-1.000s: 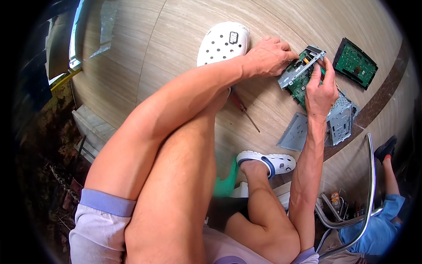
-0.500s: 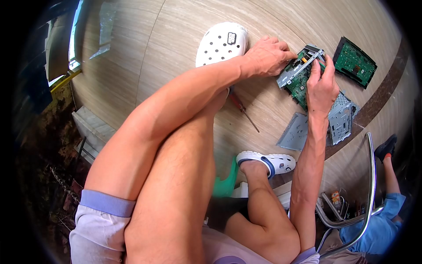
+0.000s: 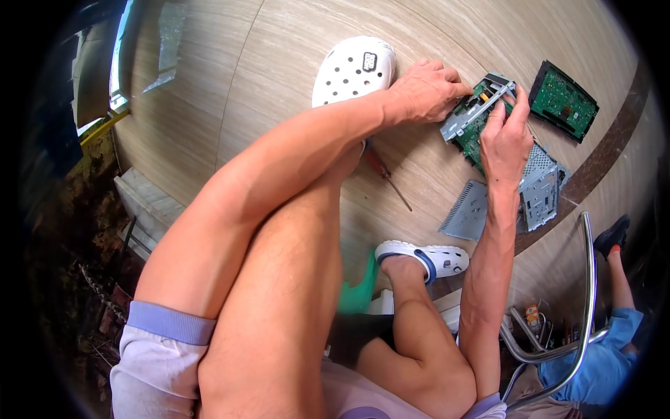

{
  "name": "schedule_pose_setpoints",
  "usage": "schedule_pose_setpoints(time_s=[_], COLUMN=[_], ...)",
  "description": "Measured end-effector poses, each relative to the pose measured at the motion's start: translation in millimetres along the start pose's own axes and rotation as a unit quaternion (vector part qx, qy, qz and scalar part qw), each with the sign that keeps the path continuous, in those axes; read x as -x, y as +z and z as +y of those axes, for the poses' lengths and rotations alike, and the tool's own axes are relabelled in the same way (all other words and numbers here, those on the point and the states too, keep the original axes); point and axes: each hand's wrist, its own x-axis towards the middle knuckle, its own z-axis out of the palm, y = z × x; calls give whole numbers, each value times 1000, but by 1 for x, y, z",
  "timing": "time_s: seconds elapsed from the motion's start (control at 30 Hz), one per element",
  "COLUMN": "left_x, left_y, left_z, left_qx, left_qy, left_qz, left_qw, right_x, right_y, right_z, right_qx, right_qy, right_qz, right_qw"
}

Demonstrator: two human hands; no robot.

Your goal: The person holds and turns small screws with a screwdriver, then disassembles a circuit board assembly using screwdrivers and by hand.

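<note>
Right hand (image 3: pixel 507 145) in there, fingers clamped on the metal bracket (image 3: pixel 462 123), green circuit board (image 3: pixel 470 144) beneath, left hand (image 3: pixel 427 92) at its left edge, grip unclear, screwdriver (image 3: pixel 382 170) lying nearer.

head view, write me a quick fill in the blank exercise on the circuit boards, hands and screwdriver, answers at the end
1. Between the left hand and the right hand, the ____ one is nearer the loose circuit board.
2. The circuit board under the metal bracket is ____ in colour.
3. The screwdriver has a ____ handle.

Missing words: right; green; red
</note>
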Motion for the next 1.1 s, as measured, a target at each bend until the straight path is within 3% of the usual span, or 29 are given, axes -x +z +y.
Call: schedule_pose_setpoints(time_s=[0.37,1.1], left_x=[0,0], left_y=[-2,-1], left_z=[0,0], left_qx=[-1,-2], left_qy=[-2,-1], left_qz=[-6,-2], left_qw=[1000,1000], right_x=[0,-10], right_y=[-4,-12], right_z=[-4,-8], right_qx=[19,65], right_qy=[52,53], right_qz=[-10,-14], right_qw=[998,996])
